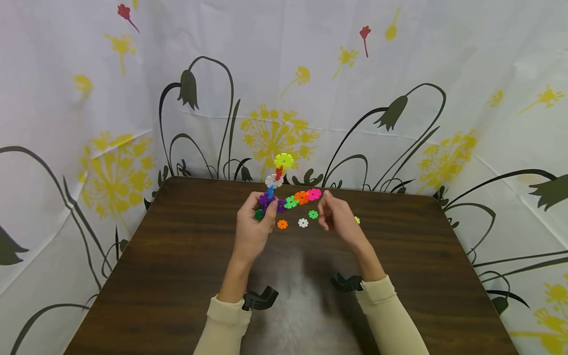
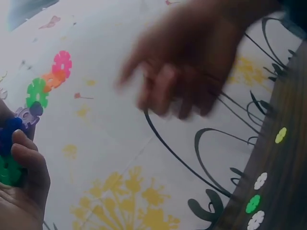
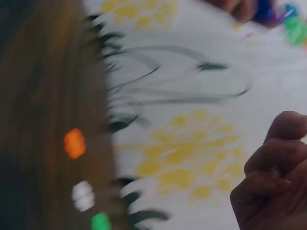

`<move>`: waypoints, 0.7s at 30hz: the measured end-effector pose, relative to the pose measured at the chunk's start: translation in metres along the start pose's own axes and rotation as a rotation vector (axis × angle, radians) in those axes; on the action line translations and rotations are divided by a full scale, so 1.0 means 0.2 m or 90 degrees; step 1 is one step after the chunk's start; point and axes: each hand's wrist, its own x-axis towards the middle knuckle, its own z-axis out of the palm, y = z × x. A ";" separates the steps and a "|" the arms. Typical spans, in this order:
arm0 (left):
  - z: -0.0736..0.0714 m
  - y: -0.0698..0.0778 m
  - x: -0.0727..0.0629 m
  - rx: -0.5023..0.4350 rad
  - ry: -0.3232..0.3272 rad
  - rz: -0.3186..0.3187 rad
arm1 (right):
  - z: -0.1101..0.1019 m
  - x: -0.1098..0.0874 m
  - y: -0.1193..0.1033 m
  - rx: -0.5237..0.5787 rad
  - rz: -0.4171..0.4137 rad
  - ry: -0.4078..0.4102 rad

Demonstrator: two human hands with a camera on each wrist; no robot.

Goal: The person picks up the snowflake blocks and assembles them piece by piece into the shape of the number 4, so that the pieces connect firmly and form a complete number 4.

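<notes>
My left hand (image 1: 253, 224) grips an assembly of interlocking plastic snowflake discs by its purple disc (image 1: 266, 199), pinched between thumb and fingers. One branch rises through blue, white (image 1: 273, 181) and red discs to a yellow disc (image 1: 284, 160) on top. Another branch runs right through green (image 1: 291, 202) and orange (image 1: 302, 197) to a pink disc (image 1: 314, 194). A dark green disc (image 2: 10, 171) shows at the palm in the left wrist view. My right hand (image 1: 340, 219) hovers just right of the pink disc, fingers loosely bent, nothing visible in them.
On the dark wooden table (image 1: 177, 276) lie loose discs: orange (image 1: 282, 224), white (image 1: 303, 223), green (image 1: 313, 214) and a yellow disc (image 1: 357, 220) partly behind the right hand. A flower-printed white curtain (image 1: 275, 59) stands behind the table and along both sides.
</notes>
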 end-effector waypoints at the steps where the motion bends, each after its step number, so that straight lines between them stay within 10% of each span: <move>1: -0.01 0.01 0.00 -0.005 0.007 0.004 | 0.01 0.02 0.05 -0.022 0.010 0.006; 10: -0.03 0.04 0.01 -0.024 0.064 0.025 | 0.11 0.12 0.47 -0.294 0.154 0.025; 21: -0.05 0.05 0.00 -0.014 0.067 0.028 | 0.19 0.18 0.56 -0.402 0.222 0.073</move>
